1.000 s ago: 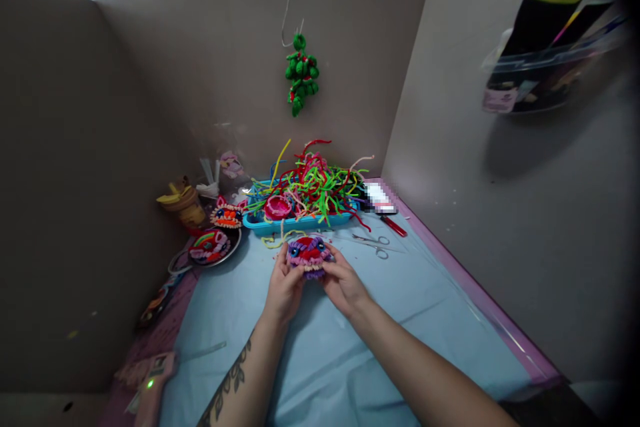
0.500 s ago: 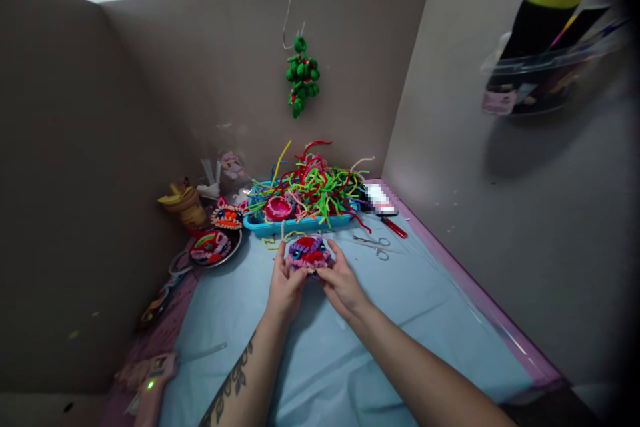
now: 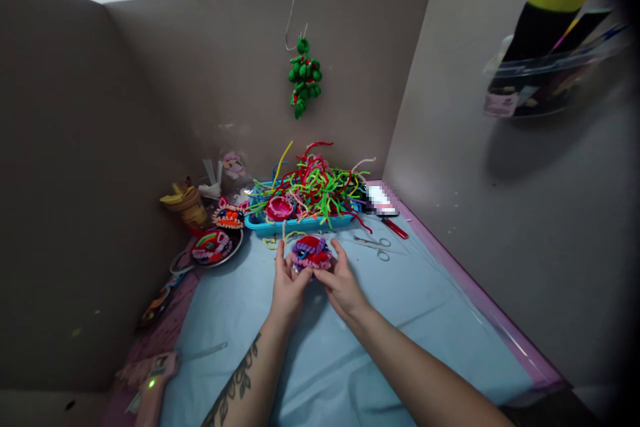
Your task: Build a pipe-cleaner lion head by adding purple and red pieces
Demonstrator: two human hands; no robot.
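Between both hands is a small fuzzy pipe-cleaner figure [image 3: 312,252] in purple, red and pink, with dark blue eyes on its face. My left hand [image 3: 290,279] grips its left side, thumb at the lower front edge. From the other side my right hand [image 3: 341,279] holds it, thumb also at the lower front and index finger raised along the side. The fingertips behind the figure are hidden. A pale pipe-cleaner end sticks up beside my left fingers. Just beyond lies a blue tray [image 3: 300,225] heaped with colourful pipe cleaners [image 3: 325,187].
Scissors [image 3: 375,245] and a red-handled tool [image 3: 397,227] lie right of the hands, near a phone [image 3: 381,200]. At left are a round dish [image 3: 233,250] with a pipe-cleaner piece, an orange figure [image 3: 229,216] and a pink glue gun [image 3: 155,377]. Grey panels surround the blue-covered table.
The figure has tipped and turned slightly in the hands, showing more of its red and purple top. Both hands keep their hold, and the view has shifted a little.
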